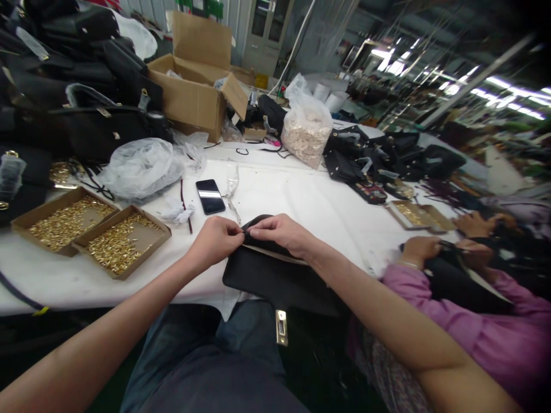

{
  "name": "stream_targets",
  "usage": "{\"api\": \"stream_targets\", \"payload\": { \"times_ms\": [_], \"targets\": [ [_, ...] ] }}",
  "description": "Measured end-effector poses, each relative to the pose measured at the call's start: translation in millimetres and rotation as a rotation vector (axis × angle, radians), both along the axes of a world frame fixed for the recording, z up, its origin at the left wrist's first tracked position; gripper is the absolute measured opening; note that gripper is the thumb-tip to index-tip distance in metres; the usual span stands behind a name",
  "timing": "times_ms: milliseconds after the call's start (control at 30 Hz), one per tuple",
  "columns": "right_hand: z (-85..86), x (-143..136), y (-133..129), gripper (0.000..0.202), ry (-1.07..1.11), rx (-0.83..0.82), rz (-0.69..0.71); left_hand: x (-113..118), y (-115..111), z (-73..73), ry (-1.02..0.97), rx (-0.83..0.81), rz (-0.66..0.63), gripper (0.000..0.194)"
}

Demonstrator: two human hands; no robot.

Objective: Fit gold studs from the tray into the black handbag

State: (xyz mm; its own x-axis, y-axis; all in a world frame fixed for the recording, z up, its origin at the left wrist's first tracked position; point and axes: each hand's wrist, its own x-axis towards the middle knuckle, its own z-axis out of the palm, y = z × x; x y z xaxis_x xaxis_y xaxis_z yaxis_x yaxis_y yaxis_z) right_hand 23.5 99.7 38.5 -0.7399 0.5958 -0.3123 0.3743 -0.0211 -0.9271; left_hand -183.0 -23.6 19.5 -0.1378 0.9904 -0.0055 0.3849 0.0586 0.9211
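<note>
A black bag piece (279, 275) with a pale inner edge lies at the front edge of the white table, part of it hanging over my lap. A gold clasp plate (281, 328) dangles below it. My left hand (220, 238) pinches the upper left edge of the black piece. Close beside it, my right hand (282, 232) pinches the same edge, thumb and fingers together. Whether a small part sits between the fingertips is too small to tell. Two cardboard trays (146, 252) of small gold metal pieces lie to the left.
Beyond my hands are a phone (210, 197), clear plastic wrap (142, 166) and an open cardboard box (189, 97). Black bags (99, 123) are piled at left, more at back right. At right, a person in pink sleeves (451, 321) handles black material near another gold-filled tray (408, 215).
</note>
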Motion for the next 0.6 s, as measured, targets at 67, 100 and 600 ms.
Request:
{"api": "stream_targets", "payload": {
  "times_ms": [67, 100, 600],
  "targets": [
    [1.0, -0.2, 0.7, 0.045, -0.013, -0.033, -0.011, -1.0, 0.7, 0.5, 0.002, -0.016, 0.002, 0.025],
    [0.9, -0.2, 0.8, 0.046, -0.015, -0.044, -0.018, -1.1, 1.3, 0.9, 0.012, -0.014, 0.006, 0.024],
    [-5.6, -10.2, -24.9, 0.036, 0.009, 0.108, -0.121, -5.9, -1.3, -8.3, -0.104, -0.057, -0.003, 0.021]
  ]
}}
